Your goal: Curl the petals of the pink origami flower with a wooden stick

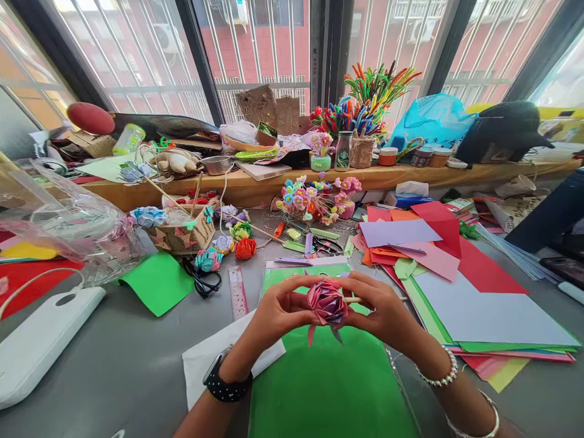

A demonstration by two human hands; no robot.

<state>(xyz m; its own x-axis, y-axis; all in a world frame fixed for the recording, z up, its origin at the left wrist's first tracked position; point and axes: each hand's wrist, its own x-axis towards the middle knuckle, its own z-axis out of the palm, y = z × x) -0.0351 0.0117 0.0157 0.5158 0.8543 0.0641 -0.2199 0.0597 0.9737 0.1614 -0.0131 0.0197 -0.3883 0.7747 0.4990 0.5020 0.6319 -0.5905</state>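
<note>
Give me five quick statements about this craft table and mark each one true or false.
1. Both hands hold a pink paper rose. True.
2. The left hand wears a pearl bracelet. False: its wrist carries a black watch; the bracelets are on the right wrist, behind the right hand.
3. A green sheet lies under the hands. True.
4. The ruler lies right of the hands. False: it lies to their left.
5. A stack of coloured paper lies right of the hands. True.
</note>
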